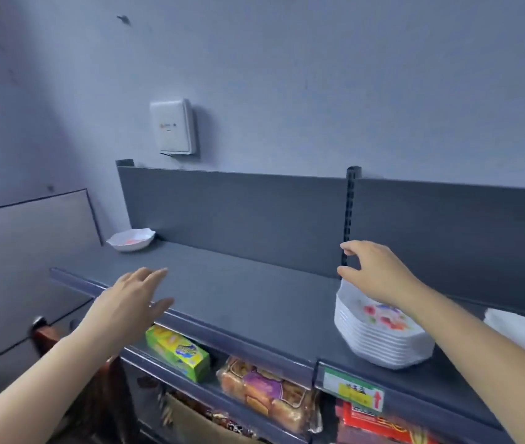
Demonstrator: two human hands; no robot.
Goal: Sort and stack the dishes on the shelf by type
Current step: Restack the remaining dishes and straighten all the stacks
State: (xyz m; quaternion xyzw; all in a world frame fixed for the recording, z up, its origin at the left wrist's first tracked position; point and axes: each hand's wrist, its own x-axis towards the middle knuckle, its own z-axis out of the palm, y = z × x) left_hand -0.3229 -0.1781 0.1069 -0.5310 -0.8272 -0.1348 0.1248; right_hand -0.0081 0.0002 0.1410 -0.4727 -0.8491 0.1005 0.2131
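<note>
From the head view, a dark grey shelf (238,283) is running along a wall. A lone white bowl (131,240) with a reddish patch inside is sitting at its far left end, against the back panel. Well apart from it, towards the right, a stack of white plates (383,341) is standing near the front edge, the top plate showing a flower print in red, blue and green. A further white dish (524,331) is showing at the right border.

The left hand (129,299) is hovering over the front lip, fingers straight and spread, holding nothing. The right hand (373,270) is hanging over the far rim of the stack, thumb and forefinger apart and gripping nothing; whether the thumb is touching the rim cannot be told.

Below, a green box (178,350) with a blue and yellow logo, a bread pack (264,386) with a purple label and a red packet (373,421) are lying; their print is too blurred to read. A green and yellow price tag (354,389) is bearing a red arrow pointing up
</note>
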